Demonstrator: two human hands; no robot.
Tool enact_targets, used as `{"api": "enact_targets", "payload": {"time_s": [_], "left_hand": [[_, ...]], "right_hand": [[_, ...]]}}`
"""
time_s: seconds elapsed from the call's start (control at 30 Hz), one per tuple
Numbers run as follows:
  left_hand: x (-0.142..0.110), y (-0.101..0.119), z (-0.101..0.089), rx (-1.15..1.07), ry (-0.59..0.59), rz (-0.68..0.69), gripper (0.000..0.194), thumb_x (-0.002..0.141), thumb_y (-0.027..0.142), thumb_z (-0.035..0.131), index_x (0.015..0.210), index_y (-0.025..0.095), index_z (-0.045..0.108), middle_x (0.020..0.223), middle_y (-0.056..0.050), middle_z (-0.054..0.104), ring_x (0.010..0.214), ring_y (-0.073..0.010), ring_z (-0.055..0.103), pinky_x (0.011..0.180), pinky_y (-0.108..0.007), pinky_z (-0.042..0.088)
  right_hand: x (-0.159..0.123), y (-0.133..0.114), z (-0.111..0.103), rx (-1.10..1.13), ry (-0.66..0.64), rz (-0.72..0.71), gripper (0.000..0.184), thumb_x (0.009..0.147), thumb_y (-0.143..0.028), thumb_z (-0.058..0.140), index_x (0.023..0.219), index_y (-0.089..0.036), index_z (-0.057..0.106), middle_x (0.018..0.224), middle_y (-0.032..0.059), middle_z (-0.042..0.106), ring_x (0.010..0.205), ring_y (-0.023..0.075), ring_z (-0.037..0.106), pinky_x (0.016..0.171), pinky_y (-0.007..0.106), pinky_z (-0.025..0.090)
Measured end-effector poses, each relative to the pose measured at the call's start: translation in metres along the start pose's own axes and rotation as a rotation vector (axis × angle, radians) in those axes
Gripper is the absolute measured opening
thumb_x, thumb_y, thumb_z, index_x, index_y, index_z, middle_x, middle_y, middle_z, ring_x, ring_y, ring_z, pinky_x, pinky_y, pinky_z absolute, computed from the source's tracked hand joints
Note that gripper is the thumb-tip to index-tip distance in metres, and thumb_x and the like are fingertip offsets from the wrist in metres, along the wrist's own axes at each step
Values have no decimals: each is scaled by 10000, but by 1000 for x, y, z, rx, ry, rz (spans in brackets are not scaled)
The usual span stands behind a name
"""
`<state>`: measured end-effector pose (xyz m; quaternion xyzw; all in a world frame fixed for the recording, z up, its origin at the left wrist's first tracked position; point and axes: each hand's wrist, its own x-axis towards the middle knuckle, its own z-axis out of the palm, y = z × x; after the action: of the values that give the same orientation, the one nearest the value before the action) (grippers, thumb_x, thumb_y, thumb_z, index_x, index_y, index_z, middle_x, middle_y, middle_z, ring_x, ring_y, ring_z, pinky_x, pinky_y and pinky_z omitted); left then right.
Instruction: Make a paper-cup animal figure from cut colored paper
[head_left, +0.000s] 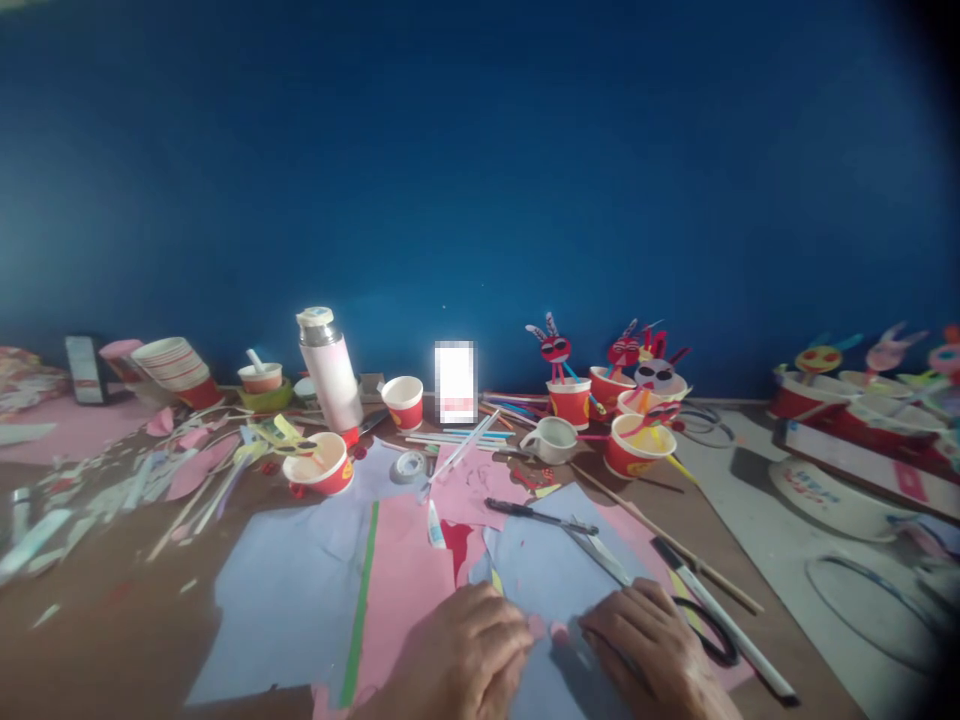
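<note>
My left hand (pixel 469 645) is closed, its fingers curled over the paper at the front. A small pink paper piece (pixel 536 627) shows at its fingertips; whether they pinch it is unclear. Close to its right lies another pink scrap (pixel 559 632) on the blue-grey paper (pixel 559 540). My right hand (pixel 649 640) is curled too, fingertips pointing down at the paper, and what they hold is hidden. Scissors with a black handle (pixel 709 630) lie partly behind this hand. Ahead are a black pen (pixel 540 514) and a small glue tube (pixel 435 525).
Red paper cups (pixel 319 465), a flask (pixel 330 370), a tape roll (pixel 410 467) and a white mug (pixel 551 440) stand farther back. Cups with puppet-like figures (pixel 568 400) line the wall. Paper scraps (pixel 135 480) litter the left; a marker (pixel 727 620) and stick (pixel 667 535) lie right.
</note>
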<state>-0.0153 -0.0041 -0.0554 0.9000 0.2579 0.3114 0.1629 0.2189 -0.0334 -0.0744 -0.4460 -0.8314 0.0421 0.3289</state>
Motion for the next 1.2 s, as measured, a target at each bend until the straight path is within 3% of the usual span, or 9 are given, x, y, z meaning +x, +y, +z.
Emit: {"api": "enact_targets", "payload": {"time_s": [0.17, 0.3, 0.47, 0.6, 0.7, 0.93, 1.03, 1.1, 1.2], "left_hand": [[0, -1, 1, 27, -27, 40, 102, 851, 132, 459, 828, 172, 550, 717, -19, 616, 669, -129, 505, 631, -251, 407], [7, 3, 2, 83, -53, 62, 245, 882, 208, 433, 648, 166, 492, 594, 0, 539, 593, -115, 464, 580, -248, 367], [27, 8, 12, 99, -26, 141, 395, 921, 331, 363, 572, 165, 444, 527, 8, 492, 541, -110, 430, 561, -266, 336], [40, 13, 25, 82, 120, 153, 300, 888, 207, 361, 603, 166, 448, 542, -5, 514, 554, -122, 436, 588, -297, 332], [36, 11, 29, 78, 212, 150, 236, 824, 109, 384, 600, 177, 415, 517, 8, 480, 537, -123, 419, 585, -303, 332], [19, 1, 29, 162, 242, 202, 250, 768, 54, 425, 570, 195, 367, 487, 32, 427, 503, -116, 418, 602, -292, 383], [20, 2, 30, 148, 223, 269, 277, 761, 35, 402, 545, 193, 332, 457, 43, 381, 460, -102, 374, 542, -271, 351], [21, 4, 28, 135, 195, 254, 280, 762, 35, 418, 548, 190, 327, 463, 41, 376, 460, -101, 369, 509, -262, 321], [22, 7, 22, 101, 130, 182, 276, 785, 72, 447, 559, 187, 338, 487, 32, 400, 482, -105, 389, 508, -261, 316]], "right_hand": [[-2, -2, -7, 26, 49, -15, 158, 815, -79, 517, 865, -210, 588, 664, 5, 619, 599, 151, 554, 662, 318, 373], [1, -7, -8, 41, 159, -93, 133, 814, -69, 518, 854, -179, 582, 591, -2, 592, 528, 136, 528, 611, 302, 363], [6, -10, -3, 38, 233, -118, 139, 809, -55, 502, 826, -168, 580, 552, -7, 583, 488, 121, 504, 581, 287, 356], [6, -11, 1, 21, 260, -123, 138, 798, -57, 488, 805, -172, 565, 526, -16, 561, 467, 114, 457, 580, 290, 355], [5, -12, 3, 19, 258, -114, 131, 798, -67, 482, 808, -175, 556, 523, -20, 554, 471, 113, 451, 582, 291, 356], [3, -23, 8, 9, 215, -142, 168, 852, -141, 433, 717, -189, 522, 503, -35, 535, 461, 102, 455, 612, 290, 360], [8, -22, -2, 14, 204, -170, 200, 853, -165, 444, 670, -194, 520, 492, -36, 537, 459, 104, 454, 613, 291, 362], [15, -12, -18, 32, 142, -98, 176, 849, -160, 461, 710, -198, 564, 549, -20, 588, 511, 118, 503, 630, 297, 373], [31, 23, -49, 8, 137, 268, 148, 846, -225, 497, 775, -214, 626, 693, 11, 658, 645, 154, 583, 657, 292, 416]]}}
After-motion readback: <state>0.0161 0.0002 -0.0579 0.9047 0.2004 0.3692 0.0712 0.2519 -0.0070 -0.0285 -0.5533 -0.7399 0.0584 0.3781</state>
